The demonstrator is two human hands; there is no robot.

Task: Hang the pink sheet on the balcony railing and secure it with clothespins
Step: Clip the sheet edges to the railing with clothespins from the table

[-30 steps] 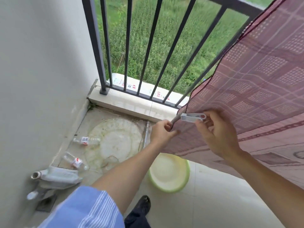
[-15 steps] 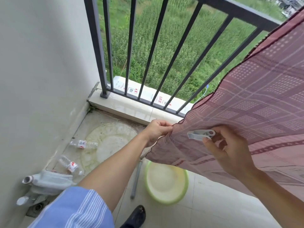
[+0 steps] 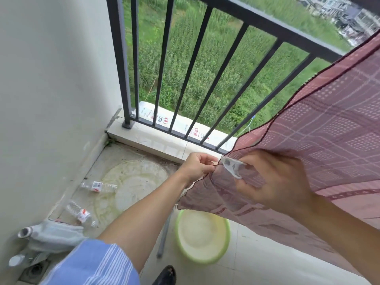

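The pegging step is in hand. The sheet (image 3: 329, 130) is hung on the railing (image 3: 267, 27) at the far right, and its loose corner is pulled near and left. That corner is pinched by the left hand (image 3: 197, 167). A white peg (image 3: 233, 167) is gripped in the curled right hand (image 3: 275, 182), just beside the left fingers, touching the corner. Next, the peg must likely be squeezed open and pushed over sheet and railing.

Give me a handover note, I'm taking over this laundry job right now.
Left hand pinches the edge of the pink sheet near its corner.
Right hand holds a white clothespin against that edge; whether it bites the fabric is unclear.
The sheet rises to the top of the railing at right.
Done: sheet up.
Left: clip this clothespin, then check other spots.
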